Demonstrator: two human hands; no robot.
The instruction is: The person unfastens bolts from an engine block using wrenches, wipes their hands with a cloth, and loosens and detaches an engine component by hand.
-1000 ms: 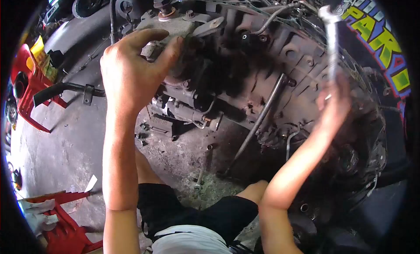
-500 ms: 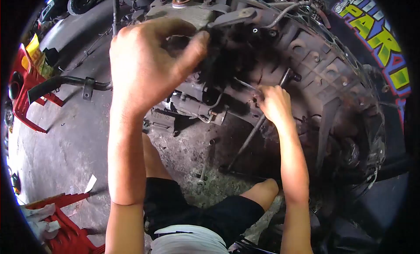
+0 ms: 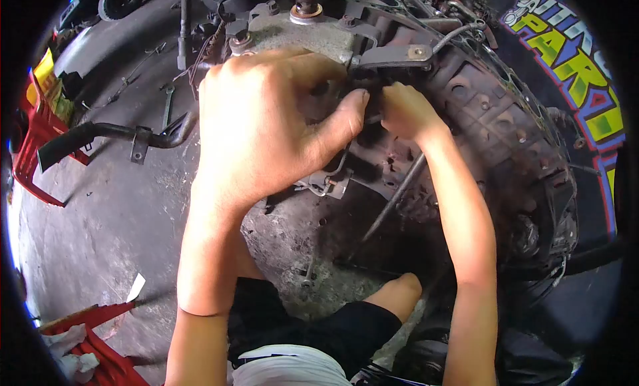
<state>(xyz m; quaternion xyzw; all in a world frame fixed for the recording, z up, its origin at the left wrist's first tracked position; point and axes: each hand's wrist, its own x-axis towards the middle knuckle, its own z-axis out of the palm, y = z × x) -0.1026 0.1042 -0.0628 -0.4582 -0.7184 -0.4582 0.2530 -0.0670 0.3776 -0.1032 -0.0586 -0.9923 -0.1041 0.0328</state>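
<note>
A large, dirty engine block [image 3: 466, 120] fills the upper right. Over its left part reaches my left hand [image 3: 266, 120], thumb and fingers apart and curved, with nothing seen between them; its fingertips are partly hidden against the dark parts. Just right of it, my right hand [image 3: 405, 112] is closed around the wrench, of which only a short bit shows between the two hands. Above both hands a flat metal bracket [image 3: 393, 56] is fixed to the engine. A long metal bar [image 3: 396, 196] slants down from the block below my right hand.
A bent black pipe [image 3: 100, 128] juts out at the left. Red plastic chairs [image 3: 40, 160] stand at the left edge and lower left. On the floor [image 3: 133, 213] lie a small wrench [image 3: 307, 271] and a white scrap [image 3: 136, 287]. A painted sign [image 3: 572, 60] is at the right.
My right hand has come down and left from the upper right with the wrench, ending beside my left hand. My left hand has shifted right. The view has moved a little.
</note>
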